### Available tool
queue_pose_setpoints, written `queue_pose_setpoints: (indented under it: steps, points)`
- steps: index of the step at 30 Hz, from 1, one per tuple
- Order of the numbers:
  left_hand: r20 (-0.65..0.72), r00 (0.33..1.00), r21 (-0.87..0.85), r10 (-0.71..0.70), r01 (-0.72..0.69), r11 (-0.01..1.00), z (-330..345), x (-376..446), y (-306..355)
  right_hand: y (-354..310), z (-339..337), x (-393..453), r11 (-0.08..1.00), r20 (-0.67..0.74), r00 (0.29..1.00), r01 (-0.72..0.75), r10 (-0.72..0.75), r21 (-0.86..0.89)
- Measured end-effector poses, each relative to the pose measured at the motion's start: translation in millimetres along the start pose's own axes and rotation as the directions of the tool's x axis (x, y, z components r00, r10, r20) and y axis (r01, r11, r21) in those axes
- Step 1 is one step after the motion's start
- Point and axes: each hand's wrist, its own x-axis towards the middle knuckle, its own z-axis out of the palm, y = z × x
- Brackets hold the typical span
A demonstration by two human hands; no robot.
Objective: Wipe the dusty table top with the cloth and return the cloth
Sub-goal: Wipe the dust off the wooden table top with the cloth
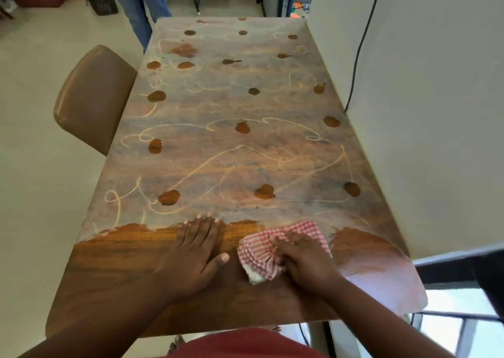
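A long rectangular wooden table top [231,145] fills the view, its far and middle stretches filmed with pale grey dust marked by looping finger-drawn lines and scattered round dark wet spots; a strip along the near edge shows bare, glossy orange-brown wood, with a ragged border where the dust begins; the right hand [305,259] lies on the table near the right of that strip, its fingers curled round and bunching a red-and-white checked cloth [272,251], which is pressed onto the wood just at the dust border, a white corner sticking out below the hand; the left hand [196,248] rests flat on the wood just beside the cloth, fingers straight and spread, fingertips reaching the dust edge, thumb pointing toward the cloth; a brown padded chair [92,98] stands against the table's left side; a black cable [357,58] hangs down the white wall on the right; a person's blue-jeaned legs [139,6] stand beyond the far left corner
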Motion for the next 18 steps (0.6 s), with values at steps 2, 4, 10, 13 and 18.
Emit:
queue_pose_setpoints:
  steps: [2,4,10,13,18]
  points:
    - [0.011,1.0,0.01,-0.005,0.005,1.0,-2.9,-0.5,9.2,2.4,-0.5,19.0,0.999,-0.035,0.999,-0.012,0.011,-0.031]
    - [0.008,1.0,0.024,-0.016,0.015,1.0,-5.8,1.8,17.3,-16.7,10.4,32.8,1.0,-0.052,0.999,-0.011,0.01,-0.009]
    - [0.037,0.999,0.092,0.037,-0.04,0.995,-8.4,12.4,35.9,-23.5,25.1,-9.5,0.991,0.033,0.991,0.128,-0.129,0.024]
    - [0.018,0.999,0.069,0.047,-0.048,0.996,-9.9,18.5,42.4,26.9,-1.6,-34.2,0.999,-0.059,0.998,0.015,-0.013,0.046]
    - [0.045,0.995,0.095,0.094,-0.098,0.991,-12.3,26.6,56.0,60.8,-17.2,-17.1,0.944,-0.214,0.92,-0.324,0.329,0.061]
